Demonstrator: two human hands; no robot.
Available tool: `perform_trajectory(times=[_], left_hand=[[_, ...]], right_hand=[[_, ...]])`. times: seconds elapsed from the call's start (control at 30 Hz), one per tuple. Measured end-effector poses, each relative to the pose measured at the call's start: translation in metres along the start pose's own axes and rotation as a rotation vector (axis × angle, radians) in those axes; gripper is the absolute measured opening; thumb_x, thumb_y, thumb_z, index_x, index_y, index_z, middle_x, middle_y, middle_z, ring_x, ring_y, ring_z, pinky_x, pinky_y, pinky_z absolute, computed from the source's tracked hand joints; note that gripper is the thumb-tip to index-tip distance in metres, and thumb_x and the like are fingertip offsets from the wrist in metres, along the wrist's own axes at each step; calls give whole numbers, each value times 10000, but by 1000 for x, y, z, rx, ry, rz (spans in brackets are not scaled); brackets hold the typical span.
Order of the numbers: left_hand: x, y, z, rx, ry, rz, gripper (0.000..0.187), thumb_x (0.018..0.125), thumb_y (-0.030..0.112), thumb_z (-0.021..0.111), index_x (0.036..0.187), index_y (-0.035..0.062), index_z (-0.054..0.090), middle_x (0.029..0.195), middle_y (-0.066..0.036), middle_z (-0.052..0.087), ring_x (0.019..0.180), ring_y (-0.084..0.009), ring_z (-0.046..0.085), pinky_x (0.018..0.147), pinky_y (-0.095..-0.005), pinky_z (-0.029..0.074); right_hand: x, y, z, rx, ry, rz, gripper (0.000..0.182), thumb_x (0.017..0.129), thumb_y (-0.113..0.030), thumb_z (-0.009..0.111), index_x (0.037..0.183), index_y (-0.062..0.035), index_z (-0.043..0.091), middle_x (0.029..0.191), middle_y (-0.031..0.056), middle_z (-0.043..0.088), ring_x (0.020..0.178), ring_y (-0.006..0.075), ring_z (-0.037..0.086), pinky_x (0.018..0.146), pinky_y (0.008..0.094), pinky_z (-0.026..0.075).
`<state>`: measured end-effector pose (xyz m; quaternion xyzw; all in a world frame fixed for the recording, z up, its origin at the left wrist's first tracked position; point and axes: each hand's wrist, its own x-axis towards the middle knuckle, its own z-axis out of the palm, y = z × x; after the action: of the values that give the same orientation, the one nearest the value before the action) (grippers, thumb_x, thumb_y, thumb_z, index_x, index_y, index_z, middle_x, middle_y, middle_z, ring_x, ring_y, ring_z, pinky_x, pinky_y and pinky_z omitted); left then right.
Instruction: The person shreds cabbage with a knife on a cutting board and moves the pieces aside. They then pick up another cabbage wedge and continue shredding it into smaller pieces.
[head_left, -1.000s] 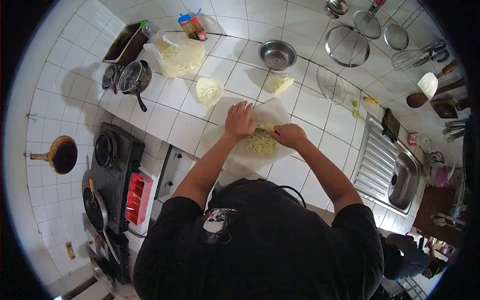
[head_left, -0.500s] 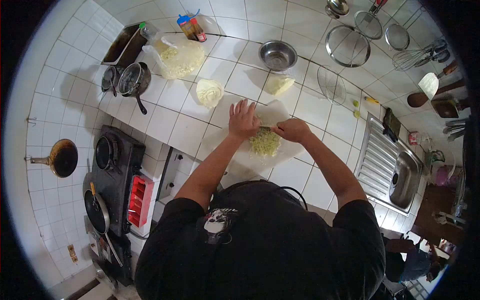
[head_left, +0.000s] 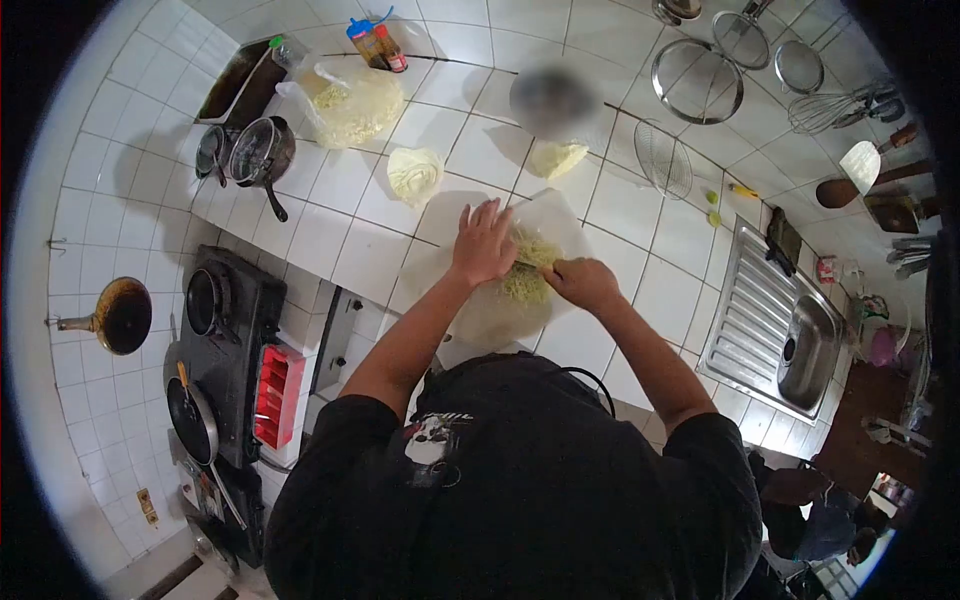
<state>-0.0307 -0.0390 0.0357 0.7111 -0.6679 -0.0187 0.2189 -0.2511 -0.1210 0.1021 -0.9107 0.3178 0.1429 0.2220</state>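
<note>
My right hand (head_left: 587, 284) is closed around the handle of a knife, whose narrow blade points left across a heap of finely shredded cabbage (head_left: 524, 287). Some of the shreds lie on the far side of the blade, some on the near side. My left hand (head_left: 484, 245) is flat with its fingers stretched out, its palm edge at the tip end of the blade. Whether it presses on the blade is hidden. Beneath lies a pale cutting board (head_left: 565, 215). Just beyond the left hand sits a cut piece of cabbage (head_left: 415, 176); another cabbage wedge (head_left: 559, 158) lies farther right.
A plastic bag of shredded cabbage (head_left: 360, 115) and a saucepan (head_left: 262, 152) stand back left. A metal bowl (head_left: 555, 102) appears blurred at the back. The sink (head_left: 810, 345) is right, the stove (head_left: 245, 315) left. Strainers (head_left: 697, 82) hang on the wall. Another person (head_left: 825, 520) is at lower right.
My right hand and the knife have come slightly nearer to me. More shreds now show beyond the blade. My left hand stays almost in place, and the view has shifted a little.
</note>
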Motion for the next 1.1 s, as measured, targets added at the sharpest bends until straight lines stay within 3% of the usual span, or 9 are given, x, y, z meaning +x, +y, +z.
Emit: perform_trajectory(times=[0.13, 0.37, 0.43, 0.63, 0.87, 1.1], left_hand=[[2, -1, 1, 52, -3, 47, 614, 870, 271, 572, 1435, 51, 479, 1449, -235, 472, 1370, -408, 440, 1171, -608, 278], [-1, -12, 8, -39, 34, 37, 624, 838, 319, 607, 1388, 36, 520, 1424, -203, 505, 1370, -375, 450, 1166, -601, 286], [0, -3, 7, -29, 26, 35, 597, 837, 253, 586, 1404, 76, 519, 1404, -205, 517, 1352, -394, 465, 1157, -599, 313], [1, -15, 10, 29, 22, 79, 640, 827, 289, 601, 1420, 68, 511, 1439, -176, 502, 1354, -354, 469, 1171, -578, 294], [0, -12, 4, -24, -65, 166, 601, 855, 268, 575, 1423, 80, 518, 1443, -169, 505, 1384, -343, 450, 1185, -578, 284], [6, -18, 3, -40, -53, 202, 603, 849, 272, 573, 1415, 72, 520, 1435, -172, 505, 1380, -350, 451, 1183, -579, 288]], right_hand=[[-5, -2, 9, 78, 34, 96, 592, 1024, -563, 421, 920, -78, 743, 853, 181, 735, 841, 378, 726, 782, 517, 574], [-1, -7, -9, 39, -16, 58, 610, 1019, -577, 423, 925, -67, 745, 865, 189, 736, 845, 379, 728, 789, 519, 576], [-2, -5, -1, 47, -23, 86, 611, 1019, -575, 423, 933, -66, 750, 864, 191, 736, 844, 377, 728, 789, 518, 577], [-5, -11, -6, 58, 41, 36, 619, 1025, -561, 419, 923, -46, 746, 849, 208, 731, 836, 382, 728, 784, 529, 571], [-19, -23, 29, 139, 48, 159, 634, 1043, -538, 390, 903, -23, 733, 819, 223, 722, 804, 403, 722, 767, 530, 568], [-27, -37, 11, 170, 115, 114, 609, 1042, -519, 408, 906, -16, 724, 799, 243, 712, 793, 412, 723, 756, 531, 572]])
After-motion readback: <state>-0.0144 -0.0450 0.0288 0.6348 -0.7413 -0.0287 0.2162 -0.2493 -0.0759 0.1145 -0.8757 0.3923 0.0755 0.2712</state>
